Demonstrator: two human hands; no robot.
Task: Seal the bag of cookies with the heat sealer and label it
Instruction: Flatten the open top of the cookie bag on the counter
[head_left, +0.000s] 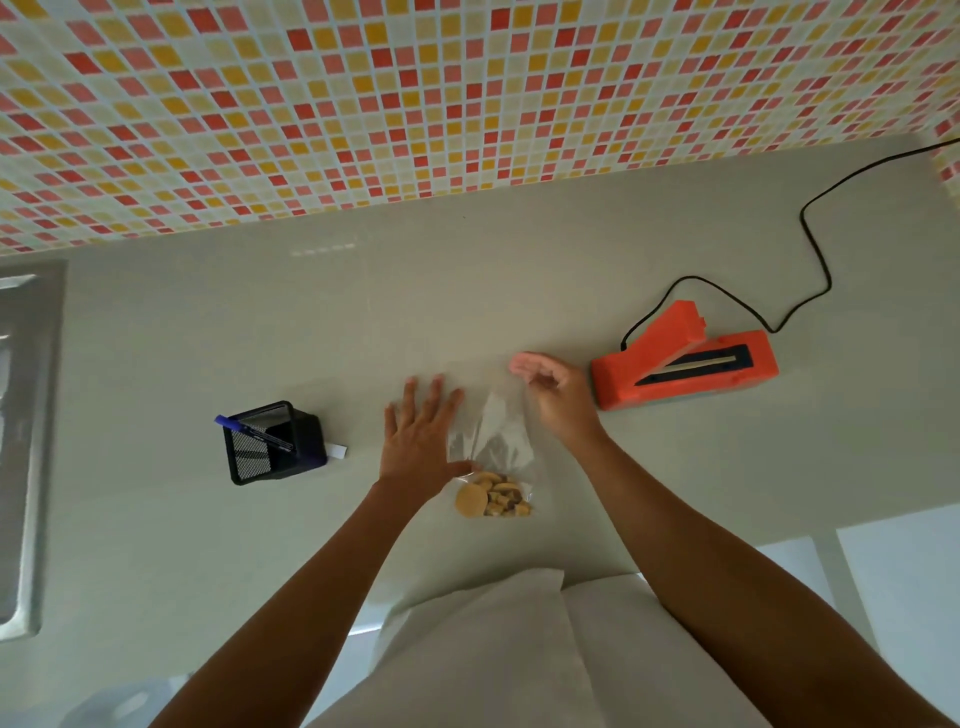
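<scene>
A clear plastic bag (491, 436) lies on the grey counter, with several cookies (493, 500) bunched at its near end. My left hand (421, 431) lies flat with fingers spread on the bag's left side. My right hand (558, 397) pinches the bag's far right corner near its open end. The orange heat sealer (680, 364) stands to the right of that hand with its arm raised. A small white label (337, 452) lies beside the pen holder on the left.
A black mesh pen holder (272, 441) with a blue pen (254, 428) stands left of the bag. The sealer's black cord (815, 249) runs to the back right. A metal sink (23, 441) is at the far left. A tiled wall (415, 104) lines the back.
</scene>
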